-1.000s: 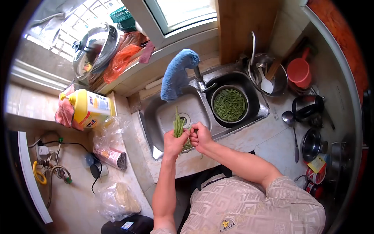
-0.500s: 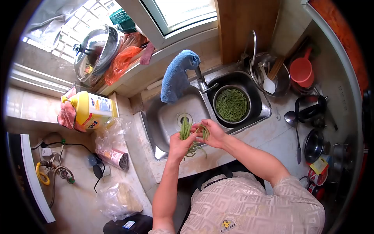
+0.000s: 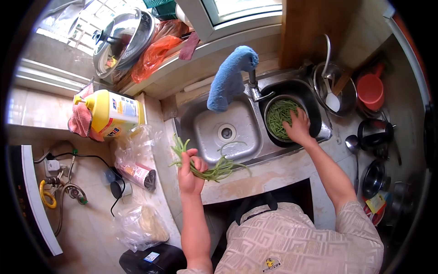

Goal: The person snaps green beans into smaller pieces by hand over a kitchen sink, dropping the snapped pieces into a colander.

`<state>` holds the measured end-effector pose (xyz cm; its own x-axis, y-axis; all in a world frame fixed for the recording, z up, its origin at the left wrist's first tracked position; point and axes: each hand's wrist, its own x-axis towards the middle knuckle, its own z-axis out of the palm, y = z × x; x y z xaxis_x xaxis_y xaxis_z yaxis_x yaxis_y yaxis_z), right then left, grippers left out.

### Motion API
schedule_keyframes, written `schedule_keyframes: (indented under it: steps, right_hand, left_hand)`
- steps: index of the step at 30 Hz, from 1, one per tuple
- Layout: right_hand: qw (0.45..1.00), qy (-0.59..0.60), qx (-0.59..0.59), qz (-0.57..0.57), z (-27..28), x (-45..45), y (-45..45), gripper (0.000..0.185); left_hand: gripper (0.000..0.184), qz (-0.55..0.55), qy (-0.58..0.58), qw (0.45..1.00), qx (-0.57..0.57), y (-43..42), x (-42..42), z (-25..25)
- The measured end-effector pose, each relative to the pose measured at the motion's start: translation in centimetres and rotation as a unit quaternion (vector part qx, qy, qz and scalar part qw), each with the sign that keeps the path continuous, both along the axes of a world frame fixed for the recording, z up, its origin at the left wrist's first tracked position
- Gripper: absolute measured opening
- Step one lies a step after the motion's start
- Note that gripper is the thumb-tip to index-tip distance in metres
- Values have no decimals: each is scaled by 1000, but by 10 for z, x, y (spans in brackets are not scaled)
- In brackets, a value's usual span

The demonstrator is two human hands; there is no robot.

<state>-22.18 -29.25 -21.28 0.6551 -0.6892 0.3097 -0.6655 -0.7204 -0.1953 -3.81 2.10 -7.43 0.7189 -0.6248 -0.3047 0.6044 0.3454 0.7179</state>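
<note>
My left hand [image 3: 190,176] is closed around a bunch of long green beans [image 3: 221,169], over the front left edge of the sink. The bean ends stick out on both sides of the fist. My right hand [image 3: 299,126] reaches into the metal bowl [image 3: 304,106] in the right basin, fingers spread on the cut green beans [image 3: 279,119] that fill it. Whether any beans lie under the fingers I cannot tell. The left basin [image 3: 207,130] has a drain in its floor. A blue cloth [image 3: 230,82] covers the tap's spout above it.
To the left stands a yellow jug [image 3: 114,114], with plastic bags [image 3: 141,228] nearer me. Right of the sink are a metal bowl with utensils [image 3: 349,102], a red scoop [image 3: 370,91], a ladle [image 3: 353,148] and a black-handled pot [image 3: 376,132]. A window frame borders the back.
My right hand has moved from beside the left hand to the bean bowl on the right. My left hand has shifted left with its bunch. The view has shifted slightly.
</note>
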Motion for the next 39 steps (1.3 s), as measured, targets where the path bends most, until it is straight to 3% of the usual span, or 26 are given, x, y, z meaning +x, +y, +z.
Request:
schedule_keyframes:
  steps: [2,3,4,5,7,11,14,17,20,21,23,26,30,32,35,39]
  right_hand:
    - [974,-61,205,74,11,29,28,27]
    - [932,-78,328,133,-7,46,41,21]
    - [897,-5,410,163,-5,65,62,17]
    - [891,78,382,233,-21,84,78,17]
    - [895,174,328,247,-87,115,112,20]
    - [920,224,260,190,-166,140,137,20]
    - [873,340,247,248,-195,141,147,20]
    - [875,315,283,234,-198,137,149,19]
    - [881,254,330,226,-149,140,142,14]
    - [845,198,458,192,-141,141,139,12]
    - [720,76,680,115,-123,148,128,10]
    - [598,-76,783,152,-36,138,120,13]
    - [618,-65,740,259,61,110,118,15]
    - [634,-80,696,329,77,96,119,15]
    - [633,-60,712,298,79,73,119,17]
    - [744,-1,587,320,96,49,115,21]
  left_hand:
    - [36,29,-9,1000,-7,9,0,9]
    - [36,44,-5,999,-14,12,0,12]
    - [36,60,-4,998,-22,14,1,13]
    - [35,74,-6,997,-13,17,2,13]
    - [35,87,4,996,-6,26,3,12]
    - [25,110,-2,993,41,44,-3,7]
    - [20,105,10,992,74,55,-5,0]
    - [21,106,46,990,78,59,0,-11]
    - [23,114,89,984,103,56,3,-19]
    - [23,113,102,982,109,55,4,-23]
    - [24,93,130,984,80,57,6,-40]
    - [26,86,165,964,190,37,5,-54]
    - [36,-14,178,971,161,-6,0,-70]
    - [38,-28,208,971,115,-26,-1,-68]
    - [36,-21,151,987,60,-42,5,-52]
    - [27,19,54,995,80,-51,6,-22]
